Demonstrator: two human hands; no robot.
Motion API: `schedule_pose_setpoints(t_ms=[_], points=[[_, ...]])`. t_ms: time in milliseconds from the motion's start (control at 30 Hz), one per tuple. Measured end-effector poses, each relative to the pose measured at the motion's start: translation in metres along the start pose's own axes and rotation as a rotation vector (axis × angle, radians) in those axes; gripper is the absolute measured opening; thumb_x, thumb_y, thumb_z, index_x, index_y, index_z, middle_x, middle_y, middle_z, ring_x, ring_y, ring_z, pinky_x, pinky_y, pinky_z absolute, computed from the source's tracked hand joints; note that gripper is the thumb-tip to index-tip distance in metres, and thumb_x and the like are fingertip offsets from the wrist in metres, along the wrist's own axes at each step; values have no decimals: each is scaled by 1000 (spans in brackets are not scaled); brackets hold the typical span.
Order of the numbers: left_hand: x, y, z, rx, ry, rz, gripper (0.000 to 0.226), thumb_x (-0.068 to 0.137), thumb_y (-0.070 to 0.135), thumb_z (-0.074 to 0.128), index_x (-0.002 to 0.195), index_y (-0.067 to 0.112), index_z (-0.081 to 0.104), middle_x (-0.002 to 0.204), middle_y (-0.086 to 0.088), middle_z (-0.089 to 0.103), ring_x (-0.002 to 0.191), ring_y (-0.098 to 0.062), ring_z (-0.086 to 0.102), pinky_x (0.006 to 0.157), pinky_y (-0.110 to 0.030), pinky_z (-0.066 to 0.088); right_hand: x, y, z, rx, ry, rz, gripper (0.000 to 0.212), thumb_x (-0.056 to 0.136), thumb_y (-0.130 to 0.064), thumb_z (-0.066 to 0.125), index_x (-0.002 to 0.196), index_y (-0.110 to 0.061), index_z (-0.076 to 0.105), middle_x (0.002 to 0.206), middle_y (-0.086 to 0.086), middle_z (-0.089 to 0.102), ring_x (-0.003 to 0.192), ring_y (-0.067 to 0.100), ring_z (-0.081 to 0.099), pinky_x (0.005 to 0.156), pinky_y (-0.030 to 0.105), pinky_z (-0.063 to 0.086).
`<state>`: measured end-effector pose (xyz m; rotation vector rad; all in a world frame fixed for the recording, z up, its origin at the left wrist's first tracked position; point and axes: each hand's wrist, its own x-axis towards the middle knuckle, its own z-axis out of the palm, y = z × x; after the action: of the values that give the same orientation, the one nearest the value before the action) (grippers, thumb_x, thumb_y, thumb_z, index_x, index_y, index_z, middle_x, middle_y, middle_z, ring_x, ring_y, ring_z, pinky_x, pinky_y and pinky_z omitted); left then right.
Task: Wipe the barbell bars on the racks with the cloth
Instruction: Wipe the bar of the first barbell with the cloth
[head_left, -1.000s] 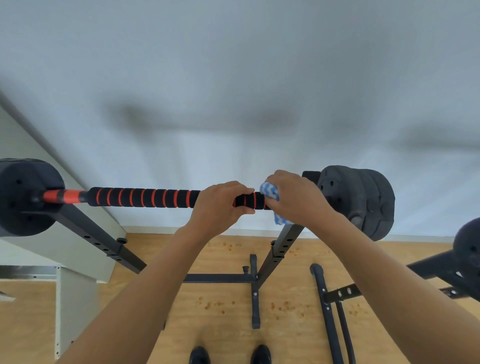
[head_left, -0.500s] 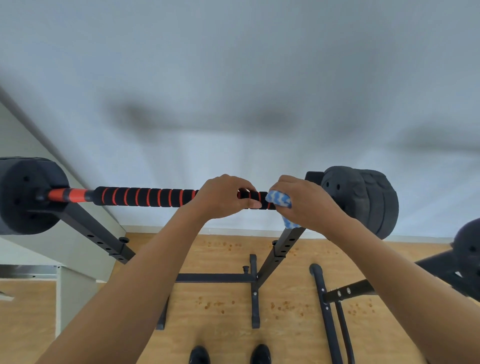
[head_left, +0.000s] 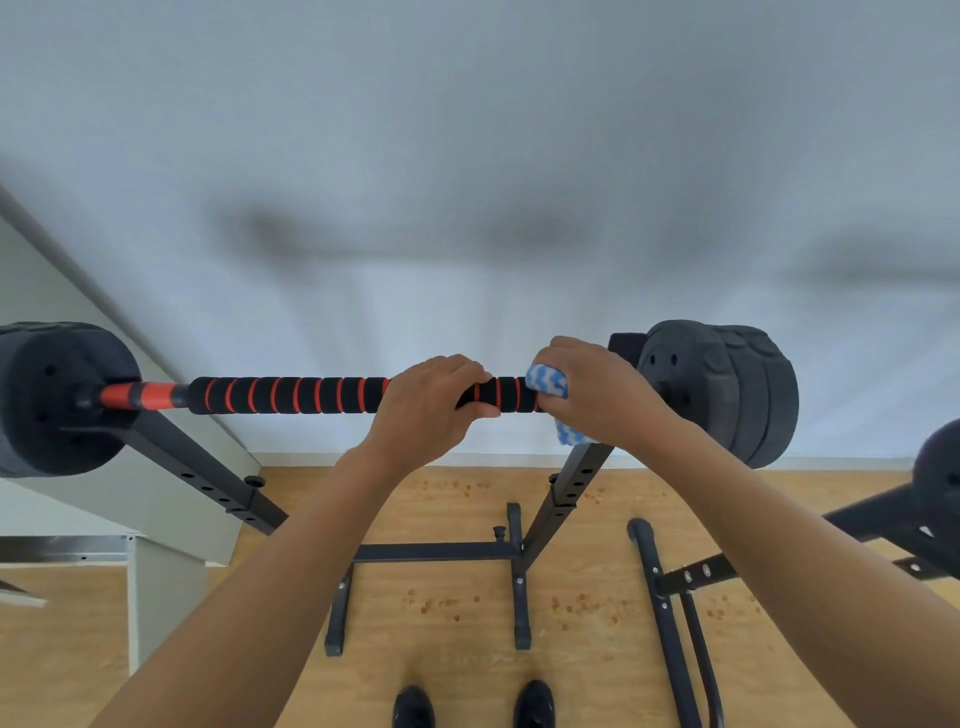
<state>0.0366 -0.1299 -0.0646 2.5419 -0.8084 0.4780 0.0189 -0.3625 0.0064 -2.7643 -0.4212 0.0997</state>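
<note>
Starting at the left end, the barbell bar (head_left: 291, 396) sits across the rack (head_left: 171, 457), its long axis running straight left to right, parallel to the wall, a black weight plate (head_left: 57, 400) capping that end. By the look of it, this is a heavy, rigid thing with a soft foam sleeve, so it stays put in its cradles and takes firm rubbing. Moving along, the left hand (head_left: 428, 405) curls fully around the foam, steadying it. Next, the right hand (head_left: 597, 392) wraps the blue-and-white cloth (head_left: 548, 384) around the bar just inside the right plates (head_left: 727, 389). The cloth looks limp and light, best bunched in the palm.
</note>
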Motion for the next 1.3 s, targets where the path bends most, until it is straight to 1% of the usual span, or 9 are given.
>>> schedule_pose_setpoints(t_ms=[200,333,467,667,833,967,1033,1167,1300], points=[[32,-4,-24,-279,-410,-289,17,94,45,72,103,31,68,88,18,70,81,-4,64,78,-32,53,-10,2,1,32,24,-2,12,91,-20,62,99,-13,67,93,0,60,81,20,59,78,34,51],[39,1,-32,-253,-566,-261,29,98,55,62,112,30,60,101,16,69,91,-12,67,82,-33,53,-2,7,-9,67,123,29,10,92,-20,62,99,-15,67,91,-2,59,80,19,59,75,31,49],[10,11,-8,297,-359,-48,70,92,80,45,132,23,49,108,8,59,93,-17,58,87,-37,50,7,8,-3,26,36,62,16,91,-16,58,94,-1,65,88,16,60,76,33,62,68,31,44],[15,7,9,512,-215,-17,32,91,36,70,87,22,42,61,6,46,50,-17,44,50,-30,39,-6,4,10,25,81,49,11,93,-20,60,99,-13,65,93,0,57,80,24,61,75,36,52],[43,-2,-8,232,-619,-129,15,89,36,65,93,29,52,74,8,59,69,-19,60,62,-30,42,-16,1,13,26,85,23,17,93,-21,61,110,-19,66,98,-5,57,83,19,61,78,35,54],[61,-9,-20,-110,-854,-287,24,83,45,77,88,29,58,74,6,67,62,-13,63,64,-30,50,-23,1,16,39,54,9,23,94,-25,61,116,-23,66,102,-6,59,87,18,62,79,36,56],[54,-6,-19,-43,-715,-217,34,81,53,80,97,32,58,89,11,65,73,-11,63,69,-31,50,-22,5,13,106,77,37,21,94,-25,62,114,-22,67,100,-6,60,87,18,62,81,36,56],[7,-13,2,175,-71,153,50,87,56,78,123,24,65,117,5,58,88,-16,60,76,-34,52,-9,10,8,149,176,64,19,93,-25,63,111,-18,67,102,-2,62,88,18,62,84,40,56],[-11,-15,12,224,29,180,48,103,53,59,136,19,64,113,0,67,89,-21,65,75,-36,55,-7,4,14,86,159,47,18,92,-23,62,109,-18,66,98,-5,56,82,18,59,76,36,54]])
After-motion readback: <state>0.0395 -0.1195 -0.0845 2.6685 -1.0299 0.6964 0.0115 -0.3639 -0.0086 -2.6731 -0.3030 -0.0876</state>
